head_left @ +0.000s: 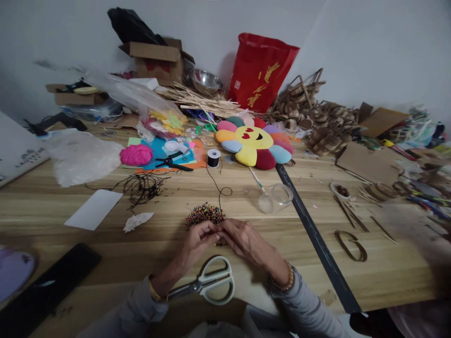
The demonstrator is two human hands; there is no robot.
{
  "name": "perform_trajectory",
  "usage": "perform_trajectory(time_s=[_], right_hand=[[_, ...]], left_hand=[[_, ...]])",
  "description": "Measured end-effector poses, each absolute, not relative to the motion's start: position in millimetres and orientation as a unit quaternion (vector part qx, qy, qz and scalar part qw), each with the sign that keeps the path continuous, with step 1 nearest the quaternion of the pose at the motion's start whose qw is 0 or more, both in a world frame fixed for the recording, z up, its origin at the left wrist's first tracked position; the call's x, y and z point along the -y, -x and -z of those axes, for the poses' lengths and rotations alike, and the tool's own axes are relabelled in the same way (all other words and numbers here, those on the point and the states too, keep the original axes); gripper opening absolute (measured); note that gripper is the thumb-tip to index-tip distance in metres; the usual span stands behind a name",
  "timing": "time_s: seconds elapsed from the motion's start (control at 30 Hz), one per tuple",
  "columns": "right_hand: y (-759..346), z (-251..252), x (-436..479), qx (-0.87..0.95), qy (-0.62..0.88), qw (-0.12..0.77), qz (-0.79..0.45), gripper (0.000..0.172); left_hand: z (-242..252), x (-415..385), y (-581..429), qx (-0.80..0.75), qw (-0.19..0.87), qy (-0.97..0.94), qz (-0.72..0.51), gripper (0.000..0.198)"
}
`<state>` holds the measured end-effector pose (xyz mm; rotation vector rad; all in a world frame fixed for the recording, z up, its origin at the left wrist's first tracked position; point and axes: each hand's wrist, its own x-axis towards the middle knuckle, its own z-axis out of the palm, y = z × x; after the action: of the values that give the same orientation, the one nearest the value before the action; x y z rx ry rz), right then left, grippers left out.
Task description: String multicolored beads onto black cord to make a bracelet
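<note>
My left hand (200, 238) and my right hand (248, 240) meet fingertip to fingertip over the table, both closed in a pinch. A bunch of small multicoloured beads (204, 213) lies right behind the fingers, and a few beads show below them. Thin black cord (220, 197) runs from a white spool (213, 158) down to my right fingertips. The exact spot between the fingers is hidden, though my left fingers are at the beadwork's edge. Just in front of my wrists lie scissors (215, 280) with pale handles, their blades partly under my left forearm.
A clear glass jar (278, 198) lies right of the cord, beside a long dark strip (310, 225). Tangled black cord (144, 188), white paper (93, 210) and black pliers (172, 163) are leftward. Behind sits a flower cushion (254, 141); craft scraps crowd the back and right.
</note>
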<state>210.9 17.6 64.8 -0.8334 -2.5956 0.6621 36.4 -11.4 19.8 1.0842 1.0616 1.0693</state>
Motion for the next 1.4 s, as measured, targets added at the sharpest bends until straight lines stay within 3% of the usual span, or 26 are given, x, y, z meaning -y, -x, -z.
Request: perform_trajectory(time_s=[0.27,0.53,0.7,1.0,1.17,1.4], right_hand=[[-207.5,-58.4,-21.2,0.809,0.335,0.24,-0.419,0.015],[-206.4,-59.5,-20.7,0.799,0.345,0.235,-0.433,0.017],[-207.9,-61.3,-18.8,0.821,0.334,0.223,-0.405,0.015],[-209.6,-56.9,-24.6,0.763,0.359,0.243,-0.479,0.016],[-206.2,-52.1,-27.8,0.672,0.348,0.28,-0.59,0.019],[-205.2,-46.4,-33.5,0.59,0.335,0.286,-0.677,0.031]], left_hand=[[-16.0,16.0,-40.3,-0.529,0.449,-0.531,-0.486,0.008],[-12.7,13.1,-34.8,-0.473,0.55,-0.509,-0.463,0.016],[-17.2,13.0,-35.1,-0.484,0.553,-0.506,-0.451,0.018],[-18.6,12.8,-33.7,-0.503,0.511,-0.5,-0.485,0.018],[-19.4,13.8,-34.0,-0.504,0.459,-0.525,-0.51,0.016],[-24.2,14.1,-32.7,-0.492,0.514,-0.494,-0.5,0.021]])
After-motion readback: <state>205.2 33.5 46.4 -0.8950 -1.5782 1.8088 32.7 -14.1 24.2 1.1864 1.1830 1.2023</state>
